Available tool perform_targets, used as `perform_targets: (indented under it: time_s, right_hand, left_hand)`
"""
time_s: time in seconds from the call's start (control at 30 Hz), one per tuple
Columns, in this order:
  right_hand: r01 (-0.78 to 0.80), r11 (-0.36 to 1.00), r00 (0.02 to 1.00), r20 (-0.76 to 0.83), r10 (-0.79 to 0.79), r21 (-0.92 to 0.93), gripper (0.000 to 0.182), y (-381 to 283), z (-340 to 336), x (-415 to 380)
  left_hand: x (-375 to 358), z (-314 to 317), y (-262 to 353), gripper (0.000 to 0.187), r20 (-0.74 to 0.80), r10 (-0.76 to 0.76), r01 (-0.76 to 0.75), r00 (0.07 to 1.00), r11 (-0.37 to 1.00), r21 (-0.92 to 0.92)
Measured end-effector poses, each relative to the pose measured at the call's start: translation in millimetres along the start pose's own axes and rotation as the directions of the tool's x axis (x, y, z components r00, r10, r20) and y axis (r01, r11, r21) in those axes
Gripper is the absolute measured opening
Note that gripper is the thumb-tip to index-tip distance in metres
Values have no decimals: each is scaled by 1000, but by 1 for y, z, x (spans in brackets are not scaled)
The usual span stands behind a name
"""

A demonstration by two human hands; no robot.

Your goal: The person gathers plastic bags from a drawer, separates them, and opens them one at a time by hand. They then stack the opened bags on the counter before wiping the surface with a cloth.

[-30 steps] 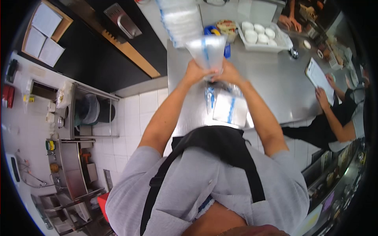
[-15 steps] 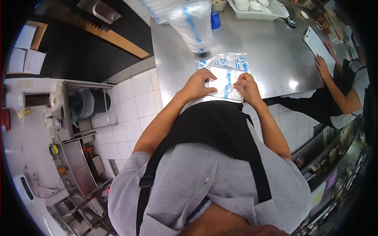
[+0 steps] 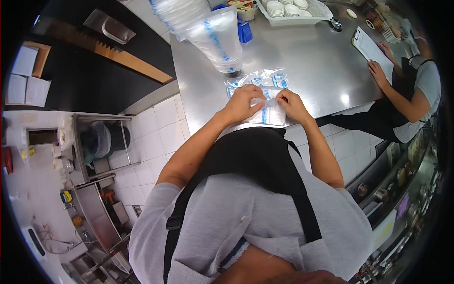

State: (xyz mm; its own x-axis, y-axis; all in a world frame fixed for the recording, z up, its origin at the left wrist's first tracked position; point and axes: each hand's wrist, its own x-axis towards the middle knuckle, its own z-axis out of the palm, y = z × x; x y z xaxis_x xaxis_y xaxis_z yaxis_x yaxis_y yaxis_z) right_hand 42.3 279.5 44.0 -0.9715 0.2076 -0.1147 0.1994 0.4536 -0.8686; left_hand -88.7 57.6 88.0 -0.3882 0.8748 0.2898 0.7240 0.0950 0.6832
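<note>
A flat clear plastic bag [image 3: 273, 116] with blue print and whitish contents lies at the table's near edge, in front of my apron. My left hand [image 3: 246, 102] curls over its left side, fingertips and thumb closed on the film. With fingers pinched together, my right hand [image 3: 292, 106] grips the bag's upper right part. Just beyond my hands lies more crinkled clear wrapping [image 3: 274, 77] with blue print. What exactly is inside the bag cannot be made out.
Tall stacks in printed plastic sleeves [image 3: 215, 40] stand at the far left, beside a blue holder [image 3: 244, 31]. A white tray [image 3: 295, 20] carries small white dishes. To the right, a co-worker's hand [image 3: 378, 75] rests on a clipboard [image 3: 371, 47] with paper.
My right hand has moved inward and up, closer to my left hand, and the bag's upper part is now bunched between them. The whole view has shifted slightly.
</note>
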Motion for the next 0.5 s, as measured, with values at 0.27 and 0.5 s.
perform_targets:
  time_s: [0.27, 0.5]
  right_hand:
    - [298, 952, 905, -294, -307, -75, 28, -68, -7, -9]
    - [268, 961, 904, -328, -274, -64, 16, -60, -17, 2]
  left_hand:
    - [17, -2, -6, 19, -172, -233, 204, 957, 964, -172]
    - [21, -15, -5, 18, -196, -354, 325, 915, 931, -167]
